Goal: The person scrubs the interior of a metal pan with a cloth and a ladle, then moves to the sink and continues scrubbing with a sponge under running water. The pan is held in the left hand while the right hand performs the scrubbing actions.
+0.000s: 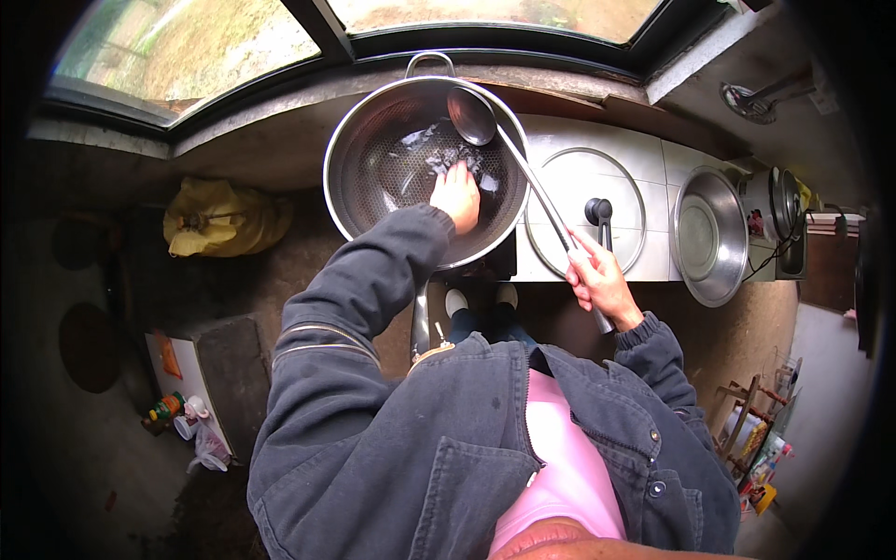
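A large wok (371, 231) with a honeycomb-patterned inside stands before me, with some water (413, 189) in its bottom. My left hand (456, 199) reaches down inside it; the fingertips meet the rippling water, and whether they hold anything is hidden. My right hand (598, 276) grips the metal handle of a ladle (472, 115) near its lower end. The ladle's bowl lies over the far right part of the wok, and its handle crosses the rim. Beneath that handle, a glass lid (623, 185) with a black knob rests on the white-tiled counter (651, 150).
Right of the lid, a metal basin (708, 234) overhangs the counter's front edge, beside an electric cooker (766, 199). Windows (490, 14) border the far side. A yellow sack (217, 220) lies left of the wok. The wok's long handle (420, 318) points towards my body.
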Tool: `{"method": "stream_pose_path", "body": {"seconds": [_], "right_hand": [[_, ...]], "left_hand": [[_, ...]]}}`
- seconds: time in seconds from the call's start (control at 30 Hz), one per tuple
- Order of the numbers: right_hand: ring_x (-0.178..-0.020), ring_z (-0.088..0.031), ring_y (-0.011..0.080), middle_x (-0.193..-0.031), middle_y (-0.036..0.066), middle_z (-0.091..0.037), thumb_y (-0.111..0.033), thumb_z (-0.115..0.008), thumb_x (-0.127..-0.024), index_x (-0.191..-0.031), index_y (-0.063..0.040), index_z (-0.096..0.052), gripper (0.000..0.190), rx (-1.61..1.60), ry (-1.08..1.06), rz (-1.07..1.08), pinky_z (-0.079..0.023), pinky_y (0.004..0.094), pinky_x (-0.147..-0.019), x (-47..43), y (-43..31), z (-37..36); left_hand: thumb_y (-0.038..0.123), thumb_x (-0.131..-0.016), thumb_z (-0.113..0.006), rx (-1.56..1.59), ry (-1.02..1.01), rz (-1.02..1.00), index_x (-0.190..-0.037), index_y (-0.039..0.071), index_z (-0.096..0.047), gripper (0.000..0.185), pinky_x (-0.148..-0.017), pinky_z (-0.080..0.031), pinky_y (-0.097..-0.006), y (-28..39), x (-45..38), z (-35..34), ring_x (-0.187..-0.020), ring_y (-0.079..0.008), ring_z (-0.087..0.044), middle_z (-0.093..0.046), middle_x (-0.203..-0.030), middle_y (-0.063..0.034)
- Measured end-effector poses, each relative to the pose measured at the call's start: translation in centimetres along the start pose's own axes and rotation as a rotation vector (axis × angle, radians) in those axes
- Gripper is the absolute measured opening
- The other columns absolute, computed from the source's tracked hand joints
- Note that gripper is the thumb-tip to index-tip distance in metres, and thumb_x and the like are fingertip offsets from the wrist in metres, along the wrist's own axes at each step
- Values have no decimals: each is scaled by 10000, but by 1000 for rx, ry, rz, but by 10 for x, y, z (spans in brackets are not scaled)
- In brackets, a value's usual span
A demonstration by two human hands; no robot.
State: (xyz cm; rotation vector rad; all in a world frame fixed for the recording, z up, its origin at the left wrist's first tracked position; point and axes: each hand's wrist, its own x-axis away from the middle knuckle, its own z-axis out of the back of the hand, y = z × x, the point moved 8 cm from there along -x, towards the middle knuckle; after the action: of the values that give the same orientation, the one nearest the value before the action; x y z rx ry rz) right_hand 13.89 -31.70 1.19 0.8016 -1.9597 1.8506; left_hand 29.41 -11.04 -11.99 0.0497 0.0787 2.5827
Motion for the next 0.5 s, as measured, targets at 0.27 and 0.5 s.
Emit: {"method": "stream_pose_path", "body": {"seconds": [0.27,0.5], "right_hand": [[-486,-424,37,-727,-5,-528,-202,-545,-1053,-1588,-99,-335,584,9,-21,15,-392,214,-397,-2,-5,-1],[-477,-427,38,-722,-2,-535,-207,-550,-1050,-1588,-95,-336,590,1,13,5,-396,210,-398,5,2,7]], "left_hand": [[216,-902,-526,-55,116,139,-1285,-106,-574,502,-1036,-423,-491,-28,-26,6,-1258,-367,-511,-484,-1434,-251],[169,-830,-570,228,-310,-183,-1162,-162,-574,470,-983,-491,-510,9,59,33,-1131,-429,-558,-495,-1282,-317]]}}
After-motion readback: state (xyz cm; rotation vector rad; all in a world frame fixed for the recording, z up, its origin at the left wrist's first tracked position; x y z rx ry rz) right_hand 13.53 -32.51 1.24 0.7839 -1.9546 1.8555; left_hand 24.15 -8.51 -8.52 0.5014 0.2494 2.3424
